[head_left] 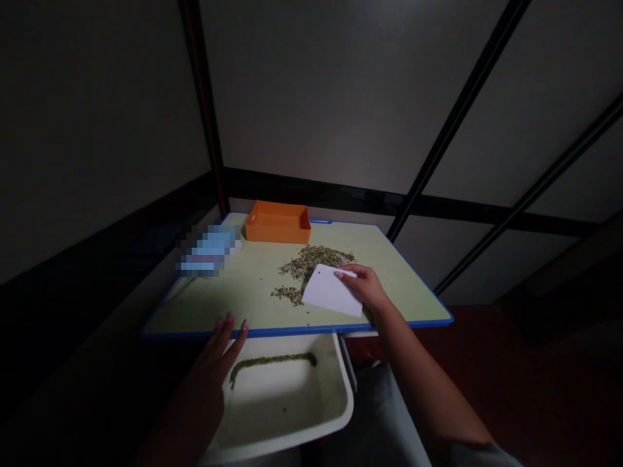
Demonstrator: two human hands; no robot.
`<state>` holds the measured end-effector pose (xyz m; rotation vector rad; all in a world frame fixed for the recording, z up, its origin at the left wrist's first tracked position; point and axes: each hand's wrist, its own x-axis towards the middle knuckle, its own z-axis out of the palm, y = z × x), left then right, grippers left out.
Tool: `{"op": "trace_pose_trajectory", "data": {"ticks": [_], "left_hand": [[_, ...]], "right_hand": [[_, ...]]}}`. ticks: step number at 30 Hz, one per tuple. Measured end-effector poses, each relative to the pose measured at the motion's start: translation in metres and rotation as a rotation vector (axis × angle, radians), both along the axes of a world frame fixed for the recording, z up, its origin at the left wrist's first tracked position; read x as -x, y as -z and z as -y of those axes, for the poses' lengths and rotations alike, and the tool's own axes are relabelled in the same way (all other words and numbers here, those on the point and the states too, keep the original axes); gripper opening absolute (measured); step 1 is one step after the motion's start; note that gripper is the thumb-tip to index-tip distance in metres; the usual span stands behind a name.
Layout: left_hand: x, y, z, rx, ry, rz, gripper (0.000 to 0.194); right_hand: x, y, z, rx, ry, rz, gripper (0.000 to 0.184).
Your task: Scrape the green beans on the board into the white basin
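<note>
My right hand point(366, 285) grips a flat white card point(333, 292) by its right side, thumb on top. The card is tilted against a loose pile of small green-brown grains point(316, 257) spread on the pale yellow-green tabletop point(243, 288). A smaller patch of grains lies left of the card. My left hand point(226, 344) rests its spread fingertips at the table's blue front edge and holds nothing. Below that edge is a white tub point(343, 402), with a band of the same grains along its far inner side.
An orange open box point(277, 224) stands at the back left of the table. A blurred-out light blue item point(209, 250) lies at the left edge. Dark-framed wall panels point(316, 97) rise behind the table, close to its back edge.
</note>
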<state>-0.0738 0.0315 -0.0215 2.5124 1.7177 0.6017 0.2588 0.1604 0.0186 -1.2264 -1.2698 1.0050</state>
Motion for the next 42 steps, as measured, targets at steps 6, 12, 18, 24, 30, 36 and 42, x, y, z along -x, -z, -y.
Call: {"op": "trace_pose_trajectory", "data": {"ticks": [6,12,18,24,30,36,42], "left_hand": [[0.01,0.004,0.001,-0.032,0.011,-0.042,0.077],[0.026,0.009,-0.005,-0.077,-0.018,-0.031,0.08],[0.028,0.011,-0.004,-0.084,-0.017,-0.047,0.082],[0.031,0.026,-0.01,-0.163,-0.006,-0.018,0.094],[0.034,0.021,-0.008,-0.144,-0.001,-0.043,0.093],[0.032,0.016,-0.007,-0.106,-0.003,-0.025,0.086],[0.026,0.005,-0.003,-0.041,-0.028,-0.013,0.082]], "right_hand": [[0.001,-0.005,0.001,-0.007,-0.013,0.044,0.044],[0.003,-0.009,0.005,0.003,0.017,0.009,0.043],[0.0,-0.008,0.006,-0.015,0.024,-0.021,0.043],[0.001,-0.008,0.004,-0.017,0.024,0.013,0.04],[0.0,-0.011,0.005,0.003,0.041,0.003,0.041],[-0.001,-0.008,0.004,0.002,0.019,-0.008,0.043],[-0.002,-0.005,0.001,-0.019,-0.004,0.057,0.048]]}}
